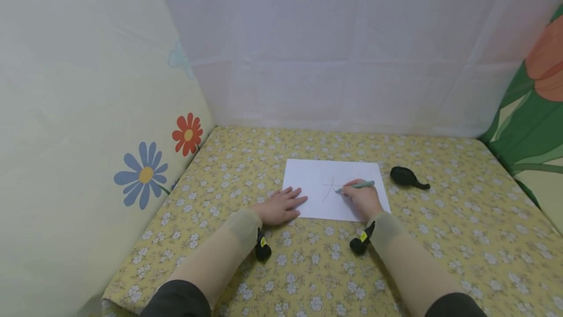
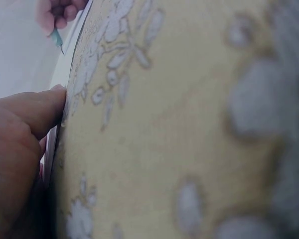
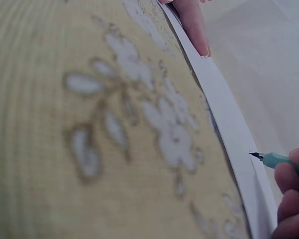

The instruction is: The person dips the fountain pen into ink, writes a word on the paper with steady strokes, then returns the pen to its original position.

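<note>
A white sheet of paper (image 1: 308, 173) lies on the cloth, bearing several thin crossing lines. My right hand (image 1: 367, 200) pinches a teal fountain pen (image 1: 364, 184) over the sheet. In the right wrist view, the pen's dark nib (image 3: 256, 155) points left, at or just above the paper; contact is hard to tell. My left hand (image 1: 280, 206) rests with spread fingers on the sheet's left edge. Its thumb (image 2: 45, 107) lies at the paper's near edge in the left wrist view.
A flowered yellow tablecloth (image 1: 448, 239) covers the table. Right of the paper lies a black rounded object (image 1: 402, 176) with a narrow tail. A white hanging cloth (image 1: 308, 63) closes off the back, and flower-printed panels (image 1: 88, 112) stand at both sides.
</note>
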{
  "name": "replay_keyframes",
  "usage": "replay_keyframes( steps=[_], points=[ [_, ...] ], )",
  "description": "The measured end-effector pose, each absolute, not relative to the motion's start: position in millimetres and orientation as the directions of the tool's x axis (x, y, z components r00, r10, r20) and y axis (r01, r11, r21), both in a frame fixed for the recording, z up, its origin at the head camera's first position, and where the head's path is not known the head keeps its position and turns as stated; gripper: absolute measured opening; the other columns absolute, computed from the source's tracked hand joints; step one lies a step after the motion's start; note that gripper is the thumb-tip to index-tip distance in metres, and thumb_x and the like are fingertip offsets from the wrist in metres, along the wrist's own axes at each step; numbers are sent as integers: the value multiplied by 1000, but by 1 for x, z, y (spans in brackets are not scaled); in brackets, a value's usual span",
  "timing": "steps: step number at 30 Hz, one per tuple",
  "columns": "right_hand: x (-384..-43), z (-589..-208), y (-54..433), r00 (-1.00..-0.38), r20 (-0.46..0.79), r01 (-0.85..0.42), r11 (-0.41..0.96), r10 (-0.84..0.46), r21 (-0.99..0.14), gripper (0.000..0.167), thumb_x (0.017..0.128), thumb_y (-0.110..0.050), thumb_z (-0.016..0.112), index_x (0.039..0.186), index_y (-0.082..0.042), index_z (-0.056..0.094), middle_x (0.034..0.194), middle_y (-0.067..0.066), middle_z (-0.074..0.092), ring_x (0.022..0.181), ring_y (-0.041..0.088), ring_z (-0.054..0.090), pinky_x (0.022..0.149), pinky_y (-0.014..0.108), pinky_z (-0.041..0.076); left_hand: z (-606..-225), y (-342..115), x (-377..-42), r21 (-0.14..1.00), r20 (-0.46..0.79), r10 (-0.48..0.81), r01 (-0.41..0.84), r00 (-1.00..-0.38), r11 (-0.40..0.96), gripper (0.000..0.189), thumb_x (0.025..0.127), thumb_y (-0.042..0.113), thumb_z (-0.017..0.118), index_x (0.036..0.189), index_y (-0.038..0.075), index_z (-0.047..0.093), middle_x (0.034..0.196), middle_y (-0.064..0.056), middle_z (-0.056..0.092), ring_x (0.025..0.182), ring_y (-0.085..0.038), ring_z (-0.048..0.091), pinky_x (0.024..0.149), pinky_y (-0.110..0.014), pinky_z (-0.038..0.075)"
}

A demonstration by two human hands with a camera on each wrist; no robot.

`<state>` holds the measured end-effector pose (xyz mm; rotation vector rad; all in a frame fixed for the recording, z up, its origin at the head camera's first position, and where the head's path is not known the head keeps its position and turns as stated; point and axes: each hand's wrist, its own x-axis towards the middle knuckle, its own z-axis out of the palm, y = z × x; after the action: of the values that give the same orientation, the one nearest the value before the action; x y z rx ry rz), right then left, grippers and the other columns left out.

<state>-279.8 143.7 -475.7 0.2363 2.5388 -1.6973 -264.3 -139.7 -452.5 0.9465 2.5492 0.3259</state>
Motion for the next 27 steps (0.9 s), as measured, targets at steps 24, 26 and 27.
replay_keyframes(
  steps=[24, 26, 27],
  points=[
    [-274, -473, 150, -983, -169, 183, 384, 69, -905, 23, 87, -22, 67, 100, -4, 67, 84, 4, 66, 79, 19, 56, 68, 29, 46, -452, -139, -263, 344, -291, 656, 564, -696, 751, 56, 104, 44, 34, 155, 29, 18, 161, 3, 2, 147, -20, -2, 117, -46, 1],
    [-274, -473, 151, -982, -173, 186, 375, 70, -908, 22, 87, -22, 66, 99, -4, 67, 83, 3, 66, 79, 20, 56, 69, 29, 46, -452, -140, -263, 343, -291, 655, 563, -697, 752, 56, 104, 44, 34, 155, 29, 17, 161, 4, 1, 147, -20, -3, 118, -46, 1],
    [-274, -473, 151, -982, -174, 187, 372, 69, -909, 22, 87, -22, 66, 99, -3, 67, 82, 3, 66, 78, 20, 56, 68, 29, 46, -453, -140, -263, 342, -291, 655, 563, -697, 752, 56, 104, 44, 34, 155, 29, 17, 161, 4, 1, 147, -20, -3, 118, -46, 1]
  ],
)
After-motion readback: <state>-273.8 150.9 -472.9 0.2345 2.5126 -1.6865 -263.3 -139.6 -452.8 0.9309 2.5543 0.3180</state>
